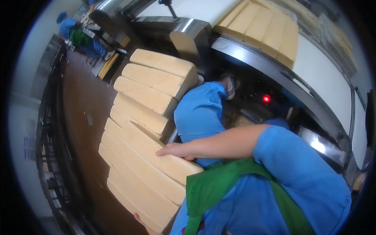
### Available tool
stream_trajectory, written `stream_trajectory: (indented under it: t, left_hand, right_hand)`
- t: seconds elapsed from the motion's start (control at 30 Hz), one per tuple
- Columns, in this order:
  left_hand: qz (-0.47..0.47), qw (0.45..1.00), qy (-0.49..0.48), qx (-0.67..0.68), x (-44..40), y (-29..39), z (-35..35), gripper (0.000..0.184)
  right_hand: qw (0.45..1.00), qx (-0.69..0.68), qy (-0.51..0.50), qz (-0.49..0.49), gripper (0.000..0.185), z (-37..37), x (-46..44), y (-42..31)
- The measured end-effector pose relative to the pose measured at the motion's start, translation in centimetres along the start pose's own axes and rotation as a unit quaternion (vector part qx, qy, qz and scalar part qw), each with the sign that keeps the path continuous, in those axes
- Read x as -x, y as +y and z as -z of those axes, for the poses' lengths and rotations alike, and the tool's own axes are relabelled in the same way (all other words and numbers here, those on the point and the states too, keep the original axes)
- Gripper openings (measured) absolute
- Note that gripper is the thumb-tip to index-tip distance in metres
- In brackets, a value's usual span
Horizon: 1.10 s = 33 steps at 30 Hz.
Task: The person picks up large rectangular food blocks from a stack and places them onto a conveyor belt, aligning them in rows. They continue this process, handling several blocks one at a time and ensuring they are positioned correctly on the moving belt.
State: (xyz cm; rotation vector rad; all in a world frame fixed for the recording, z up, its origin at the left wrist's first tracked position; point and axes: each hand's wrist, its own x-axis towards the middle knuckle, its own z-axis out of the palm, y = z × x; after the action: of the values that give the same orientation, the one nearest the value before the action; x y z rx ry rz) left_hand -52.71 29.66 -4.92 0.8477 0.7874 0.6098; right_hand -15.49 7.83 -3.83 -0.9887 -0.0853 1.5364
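Observation:
A row of pale yellow loaf-shaped blocks [145, 164], which look like cheese, lies side by side between my two hands. My right hand [174, 150] reaches across from the right and presses on the upper face of the outermost block, its fingers partly hidden. At the lower end of the row my left hand [145, 224] holds the block edge from below; only some fingers show. Just above sits another group of similar blocks [156, 78], close against the held row. My blue-clad leg [199, 113] is beside them.
A steel-edged conveyor table [246, 56] curves along the right, carrying more pale blocks [260, 29]. Dark machinery with a red light [266, 98] is below it. A brown floor [88, 129] runs along the left. Another person [80, 35] in blue and green stands far off, upper left.

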Motion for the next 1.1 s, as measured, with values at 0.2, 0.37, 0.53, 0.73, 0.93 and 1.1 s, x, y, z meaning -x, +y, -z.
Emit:
stream_trajectory:
  t: [0.2, 0.37, 0.53, 0.73, 0.93, 1.1]
  left_hand:
    - [-0.07, 0.996, -0.035, -0.039, -1.9, 0.7, -8.0, 0.075]
    - [-0.119, 0.985, -0.115, -0.047, -3.1, 2.7, -14.8, 0.076]
    - [-0.15, 0.963, -0.223, -0.034, -3.4, 4.5, -20.7, 0.077]
    - [-0.139, 0.919, -0.369, -0.009, -3.5, 4.5, -27.9, 0.078]
    - [-0.056, 0.852, -0.52, 0.014, -3.8, 1.7, -35.6, 0.08]
    - [0.063, 0.8, -0.596, 0.023, -3.9, -1.7, -44.5, 0.082]
  right_hand:
    - [0.995, 0.026, -0.061, 0.079, 0.066, 0.9, 0.6, -0.1]
    - [0.992, 0.026, -0.06, 0.108, 0.071, 1.2, 1.6, -0.1]
    - [0.969, -0.013, -0.081, 0.232, 0.066, 2.1, 4.9, -2.0]
    - [0.921, 0.021, -0.027, 0.389, 0.065, 6.1, 12.4, -5.5]
    - [0.861, 0.003, 0.081, 0.502, 0.077, 11.0, 26.3, -3.9]
    - [0.765, -0.051, 0.16, 0.621, 0.083, 13.8, 35.8, 1.8]
